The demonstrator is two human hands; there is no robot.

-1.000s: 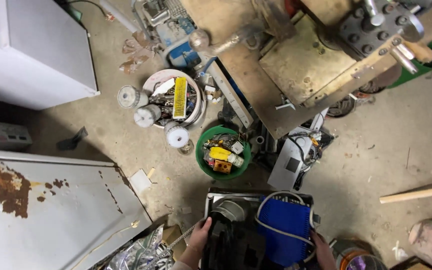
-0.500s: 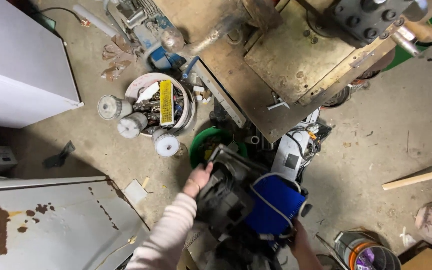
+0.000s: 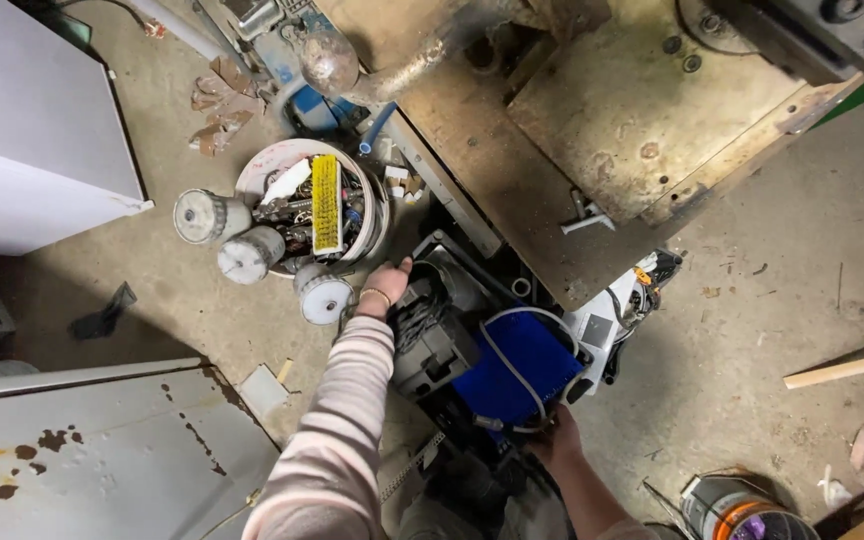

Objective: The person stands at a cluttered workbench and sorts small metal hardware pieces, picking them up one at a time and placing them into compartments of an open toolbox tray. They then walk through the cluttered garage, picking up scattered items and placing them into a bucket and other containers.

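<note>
A stained, dusty grey concrete floor (image 3: pixel 752 330) fills the room, littered with scraps and flakes of debris. Low over it, a boxy black machine with a blue grille panel and a grey cable looped across it (image 3: pixel 482 350) sits between both hands, just in front of a rusty brown steel workbench plate (image 3: pixel 592 130) that juts in from the top. The left hand (image 3: pixel 384 285), at the end of a pale pink striped sleeve, clasps the machine's upper left corner, fingers curled over the edge. The right hand (image 3: pixel 555 438) holds the lower right edge beneath the blue panel; how its fingers close cannot be told, since the machine hides them.

Just left of the left hand stands a white plastic bucket crammed with metal parts and a yellow strip (image 3: pixel 317 205), with three short white cylinders (image 3: pixel 247 255) ringed around it on the floor. A white cabinet (image 3: pixel 32 130) occupies the upper left, and a grey metal sheet spotted with rust (image 3: pixel 102 450) lies at the lower left. A pale wooden stick (image 3: pixel 847 367) rests on the floor at the right, well apart, and an open tin with an orange rim (image 3: pixel 742 510) sits near the bottom right.
</note>
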